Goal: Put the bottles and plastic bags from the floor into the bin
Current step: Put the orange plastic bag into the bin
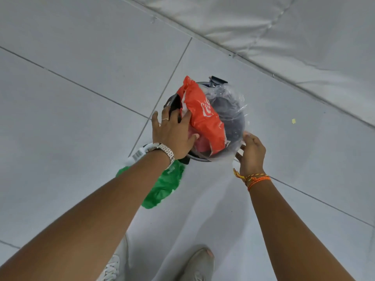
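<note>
A small dark round bin (235,126) stands on the white tiled floor, lined with a clear plastic bag (233,98). An orange-red plastic bag (205,116) with white lettering sticks up out of it. My left hand (172,132) lies flat, fingers spread, against the left side of that bag over the bin's rim. My right hand (251,153) pinches the clear liner at the bin's near right rim. A green plastic bag (164,185) lies on the floor just below the bin, partly under my left forearm. No bottle is visible.
A white padded mattress (284,27) runs along the top right, close behind the bin. My two feet in light shoes (196,264) stand at the bottom. A tiny yellow scrap (293,121) lies right of the bin.
</note>
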